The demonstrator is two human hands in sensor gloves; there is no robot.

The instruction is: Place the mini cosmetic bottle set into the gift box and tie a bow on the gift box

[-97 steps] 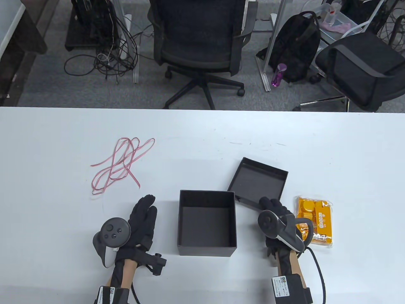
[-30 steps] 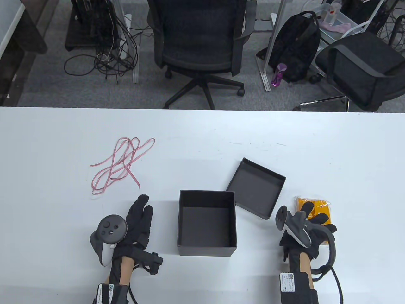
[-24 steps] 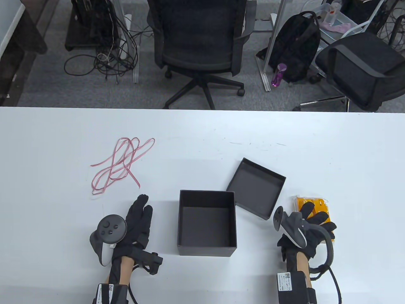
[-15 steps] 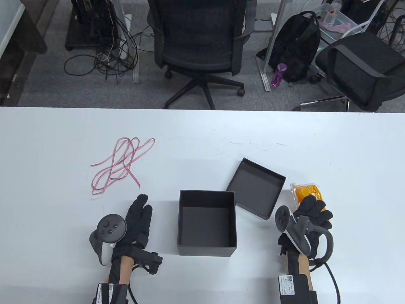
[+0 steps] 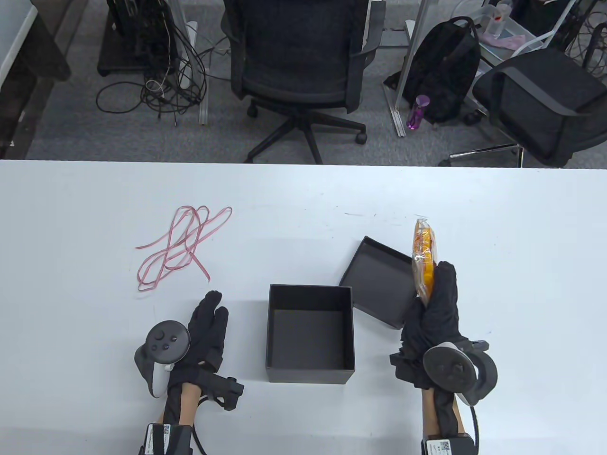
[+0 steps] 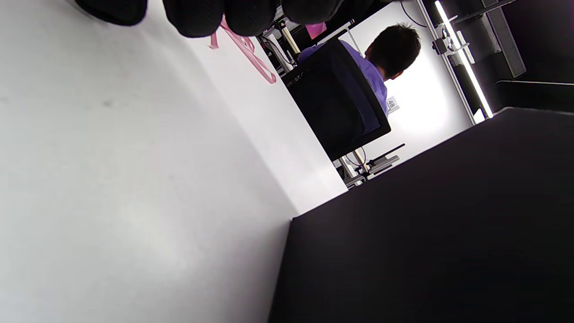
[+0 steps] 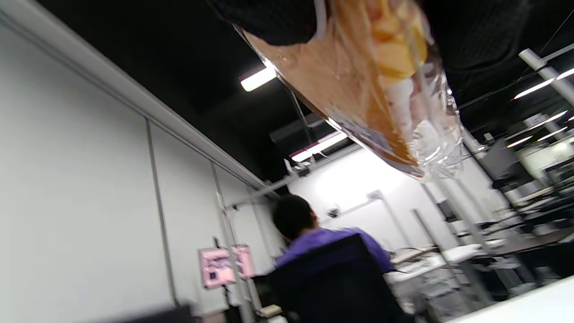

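**Orange bottle set held up beside the open box**

The clear plastic packet of small orange cosmetic bottles (image 5: 422,258) is pinched on edge by the curled fingers of the right hand (image 5: 434,310), raised above the counter (image 5: 303,199) at about 2 o'clock from the open black square gift box (image 5: 309,332). The left hand (image 5: 206,332) lies flat with straight fingers, holding nothing, just beside the box at its 9 o'clock.

For the step in hand, the packet is best carried towards 8 o'clock, turned flat over the opening and lowered inside before release. The box could be steadied by the left hand.

Nothing is seen in the box. The black lid (image 5: 381,282), inverted, rests against its 1 o'clock corner, likewise holding nothing. The thin pink ribbon (image 5: 182,244) lies loose at 10 o'clock, well apart.
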